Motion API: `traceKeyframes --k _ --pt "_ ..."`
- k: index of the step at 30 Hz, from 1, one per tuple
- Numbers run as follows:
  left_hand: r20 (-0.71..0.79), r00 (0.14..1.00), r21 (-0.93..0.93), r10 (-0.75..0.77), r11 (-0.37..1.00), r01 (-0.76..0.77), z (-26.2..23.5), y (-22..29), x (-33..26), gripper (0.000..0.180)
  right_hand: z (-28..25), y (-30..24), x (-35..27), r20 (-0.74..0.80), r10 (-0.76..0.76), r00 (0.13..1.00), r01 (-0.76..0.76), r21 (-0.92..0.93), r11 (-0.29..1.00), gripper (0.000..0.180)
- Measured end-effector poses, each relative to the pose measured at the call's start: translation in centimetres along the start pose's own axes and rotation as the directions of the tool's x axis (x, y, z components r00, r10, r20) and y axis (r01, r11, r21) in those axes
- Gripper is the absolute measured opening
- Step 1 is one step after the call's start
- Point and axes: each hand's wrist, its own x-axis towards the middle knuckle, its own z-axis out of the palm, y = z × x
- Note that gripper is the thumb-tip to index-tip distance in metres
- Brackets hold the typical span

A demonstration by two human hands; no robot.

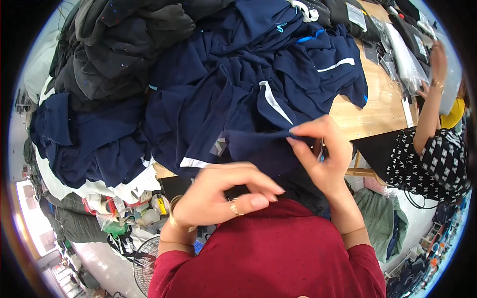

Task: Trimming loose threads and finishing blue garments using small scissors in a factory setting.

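My right hand (pixel 325 151) pinches the edge of a navy garment (pixel 266 149) between thumb and fingertips, lifting it into a fold. A small metal tool, perhaps thread snips (pixel 322 149), shows among that hand's other fingers; its kind is partly hidden. In front of the garment hovers my left hand (pixel 228 193), slightly blurred, fingers stretched and bent, thumb apart, with nothing visible in it. Beside the lifted cloth, a small clear sticker (pixel 217 147) with a pale mark lies on the navy fabric. White strips (pixel 276 102) run along parts of the garments.
Heaped navy clothes (pixel 213 64) cover the wooden table (pixel 370 116), with dark grey clothes (pixel 129 49) piled at the far left. Plastic-wrapped garments (pixel 407 54) lie far right, near another person's arm (pixel 431 114). A fan (pixel 146 263) stands below at left, and green cloth (pixel 375 218) hangs lower right.
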Motion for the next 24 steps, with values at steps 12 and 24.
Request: traceKeyframes --k 12,24 --pt "-0.469 0.872 -0.402 -0.143 0.913 -0.066 1.3 -4.1 1.3 0.019 0.1 0.2 -1.7 0.172 -0.304 0.937 0.319 -0.062 0.946 0.026" --pt "-0.459 0.888 -0.144 -0.025 0.988 -0.047 1.9 -4.1 1.4 0.015 0.1 -1.9 -0.1 0.163 -0.045 0.986 0.057 -0.065 0.996 0.023"
